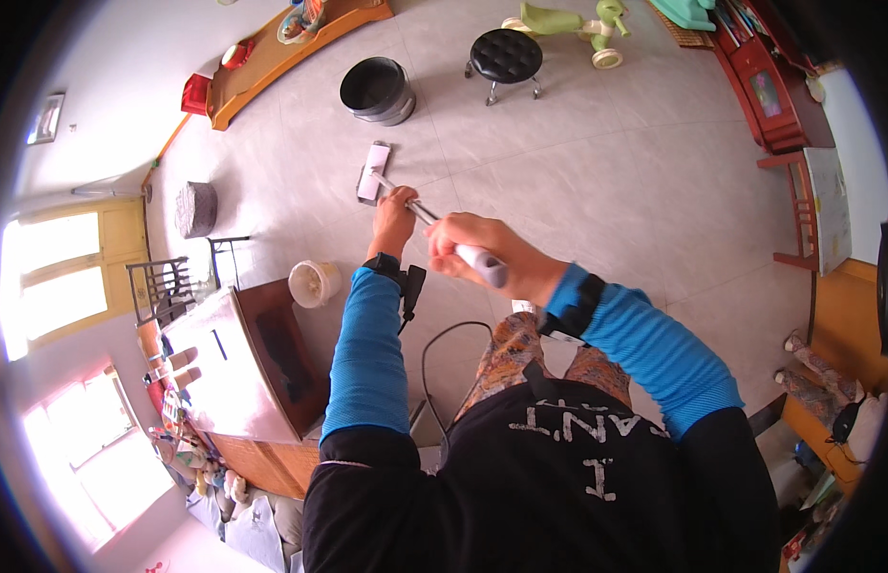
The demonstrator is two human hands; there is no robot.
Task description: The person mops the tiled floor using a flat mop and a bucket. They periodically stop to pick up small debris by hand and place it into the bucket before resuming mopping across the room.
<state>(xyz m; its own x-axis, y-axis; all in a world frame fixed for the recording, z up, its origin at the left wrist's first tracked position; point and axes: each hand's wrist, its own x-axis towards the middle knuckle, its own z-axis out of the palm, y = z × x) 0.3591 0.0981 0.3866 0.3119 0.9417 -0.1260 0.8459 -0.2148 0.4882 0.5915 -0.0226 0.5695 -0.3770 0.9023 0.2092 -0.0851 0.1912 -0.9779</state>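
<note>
A flat mop with a metal pole [422,211] slants down and away from me. My right hand [490,254] wraps around its grey-white grip end. Lower on the pole, my left hand [393,220] is closed around the shaft. The rectangular mop head [374,172] lies flat against the grey tiled floor [544,179], ahead and a little to the left. Just beyond it stands a black bucket [378,92], apart from the mop head.
A black wheeled stool [506,57] and a green ride-on toy [576,25] stand far ahead. Left are a white tub [315,283], a table [232,365] and a grey pouf [196,209]. A wooden chair [798,208] is at right. Another person [820,387] sits lower right.
</note>
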